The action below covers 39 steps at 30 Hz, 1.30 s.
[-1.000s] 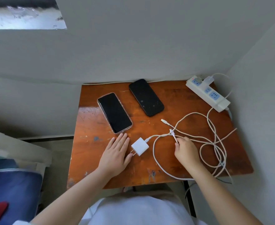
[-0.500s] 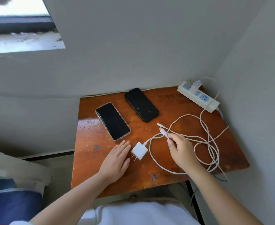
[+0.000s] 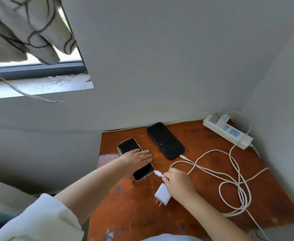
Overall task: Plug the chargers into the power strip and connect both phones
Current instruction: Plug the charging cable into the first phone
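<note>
Two dark phones lie on the wooden table [image 3: 203,197]. My left hand [image 3: 135,158] rests flat across the nearer phone [image 3: 142,171], fingers together. My right hand [image 3: 177,184] pinches a white cable plug [image 3: 158,173], its tip right at that phone's bottom end. The far phone [image 3: 165,140] lies untouched, with a second cable end [image 3: 183,157] lying close to its bottom edge. A white charger brick [image 3: 162,196] lies loose by my right wrist, prongs toward me. The white power strip [image 3: 229,133] at the back right corner has one charger [image 3: 223,119] plugged in.
Loops of white cable [image 3: 234,185] are tangled over the right half of the table. Walls close in behind and to the right. A window with a patterned curtain [image 3: 24,28] is at upper left.
My left hand moved from beside the charger brick up onto the nearer phone. My right hand carried the cable plug left to that phone's end. The camera tilted upward.
</note>
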Each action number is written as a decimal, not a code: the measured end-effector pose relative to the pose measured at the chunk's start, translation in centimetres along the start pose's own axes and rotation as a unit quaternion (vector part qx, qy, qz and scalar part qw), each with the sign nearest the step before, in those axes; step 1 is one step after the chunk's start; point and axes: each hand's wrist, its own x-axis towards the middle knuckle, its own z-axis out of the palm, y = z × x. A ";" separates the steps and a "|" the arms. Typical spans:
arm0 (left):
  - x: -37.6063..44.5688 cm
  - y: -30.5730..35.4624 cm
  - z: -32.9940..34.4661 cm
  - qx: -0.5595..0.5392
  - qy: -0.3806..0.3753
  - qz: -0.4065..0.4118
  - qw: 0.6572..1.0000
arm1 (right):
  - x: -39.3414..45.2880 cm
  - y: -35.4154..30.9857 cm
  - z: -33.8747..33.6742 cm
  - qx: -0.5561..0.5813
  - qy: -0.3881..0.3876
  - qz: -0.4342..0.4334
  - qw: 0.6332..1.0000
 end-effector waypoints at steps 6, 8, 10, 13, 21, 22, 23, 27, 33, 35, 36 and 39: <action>1.0 -1.0 -0.7 0.009 -0.015 0.059 0.998 | 1.1 0.5 0.6 -0.048 0.024 -0.004 0.999; 1.1 -1.0 -0.7 0.013 0.000 0.069 0.998 | 1.1 0.4 0.9 -0.052 0.020 -0.006 0.998; 1.1 -1.0 -0.5 0.001 0.020 0.065 0.998 | 0.9 0.1 1.0 -0.049 0.016 -0.011 0.999; 0.9 -1.0 0.3 -0.048 0.053 0.041 0.997 | 0.6 0.0 1.2 -0.026 0.024 -0.007 0.999; -0.4 -1.8 1.1 -0.150 0.120 0.001 0.981 | -0.2 -1.2 -0.2 -0.020 0.077 0.010 0.997; -0.5 -1.7 1.1 -0.148 0.125 0.001 0.981 | -0.1 -1.4 -0.5 -0.028 0.092 0.007 0.995; -0.6 -1.7 1.0 -0.148 0.130 0.001 0.980 | -0.1 -1.6 -0.8 -0.033 0.100 0.006 0.994; -0.6 -1.1 0.9 -0.166 0.139 -0.005 0.976 | -0.3 -1.8 -1.1 -0.036 0.103 0.009 0.994; -0.5 -0.3 0.8 -0.171 0.147 -0.007 0.974 | -0.2 -1.5 -1.3 -0.049 0.076 0.010 0.996; -0.5 -0.2 0.8 -0.171 0.149 -0.010 0.974 | -0.1 -1.3 -1.2 -0.027 0.072 0.016 0.997; -0.5 -0.2 0.7 -0.171 0.152 -0.011 0.974 | 0.0 -1.2 -1.1 -0.009 0.061 0.018 0.998; -0.5 -0.1 0.7 -0.177 0.162 -0.016 0.971 | 0.1 -1.0 -0.7 -0.005 0.050 0.024 0.998</action>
